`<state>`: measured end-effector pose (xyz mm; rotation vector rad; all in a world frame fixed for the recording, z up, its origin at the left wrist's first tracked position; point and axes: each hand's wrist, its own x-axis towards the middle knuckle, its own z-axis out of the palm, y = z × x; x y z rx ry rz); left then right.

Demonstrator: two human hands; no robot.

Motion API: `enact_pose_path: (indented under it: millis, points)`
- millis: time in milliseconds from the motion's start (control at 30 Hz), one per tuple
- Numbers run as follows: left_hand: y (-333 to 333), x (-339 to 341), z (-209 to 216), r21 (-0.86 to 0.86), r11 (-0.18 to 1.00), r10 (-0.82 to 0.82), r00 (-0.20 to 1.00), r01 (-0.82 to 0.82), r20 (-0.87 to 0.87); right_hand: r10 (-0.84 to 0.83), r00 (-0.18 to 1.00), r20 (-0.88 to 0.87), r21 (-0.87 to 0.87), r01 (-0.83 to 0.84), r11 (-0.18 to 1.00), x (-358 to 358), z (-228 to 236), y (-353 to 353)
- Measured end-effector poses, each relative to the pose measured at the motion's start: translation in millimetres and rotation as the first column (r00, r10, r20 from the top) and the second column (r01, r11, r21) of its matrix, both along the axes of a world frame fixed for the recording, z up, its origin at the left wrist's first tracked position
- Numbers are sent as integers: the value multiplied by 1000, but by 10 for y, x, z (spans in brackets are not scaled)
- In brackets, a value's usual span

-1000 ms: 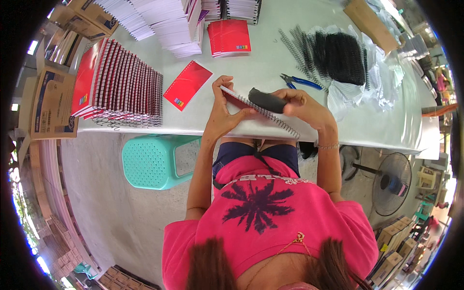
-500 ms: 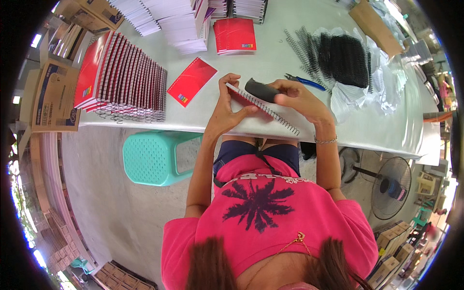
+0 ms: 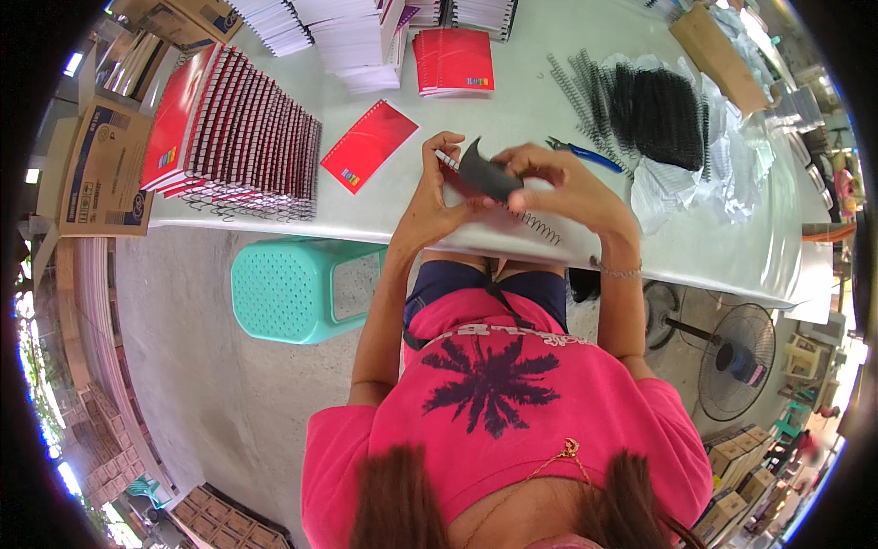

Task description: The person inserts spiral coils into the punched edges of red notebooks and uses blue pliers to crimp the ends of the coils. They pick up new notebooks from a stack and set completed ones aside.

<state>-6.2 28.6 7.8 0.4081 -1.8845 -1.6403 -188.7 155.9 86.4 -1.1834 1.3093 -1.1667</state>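
Note:
Near the table's front edge, my left hand (image 3: pixel 422 209) is closed around a thin notebook (image 3: pixel 446 159), held at a slant; most of it is hidden by my hands. A dark wire coil (image 3: pixel 543 228) runs along its edge, and its free end sticks out toward the lower right. In my right hand (image 3: pixel 578 192) is a curved black strip (image 3: pixel 487 172), pinched between thumb and fingers and lying over the coiled edge. What the strip is made of I cannot tell. Blue-handled cutting pliers (image 3: pixel 593 157) rest just beyond my right hand. A loose red cover (image 3: pixel 370 146) with punched holes lies left of my hands.
A tall row of red coil-bound notebooks (image 3: pixel 247 128) stands at the left. Farther back are a short pile of red booklets (image 3: pixel 453 59) and white page stacks (image 3: pixel 352 46). Black coils (image 3: pixel 654 119) lie heaped at the right. A green stool (image 3: pixel 283 291) and a fan (image 3: pixel 736 361) flank me.
My right hand has brought the black strip down and tilted it against the coiled edge, covering more of the notebook. My left hand keeps its hold. The whole view has shifted slightly.

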Motion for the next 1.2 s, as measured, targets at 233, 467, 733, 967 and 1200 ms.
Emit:
enact_pose_path:
  millis: [233, 467, 733, 967, 1200]
  points:
    - [65, -46, 32, -53, 993, 101, 995, -102, -18, -352, 882, -313, -198, 302, 933, -104, -316, -267]
    - [247, -80, 115, 14, 949, 314, 948, -314, -52, -404, 161, -900, -271, 519, 811, -223, -540, 302]
    - [219, -33, 198, 75, 929, 362, 932, -362, 13, -692, 205, -692, -459, 615, 641, -231, -429, 399]
    - [161, 41, 150, -37, 948, 319, 947, -317, 47, -724, 508, -467, -490, 532, 690, 489, 15, 293]
    - [219, 69, 194, 29, 945, 325, 944, -327, 55, -645, 522, -558, -524, 381, 761, 870, -189, 254]
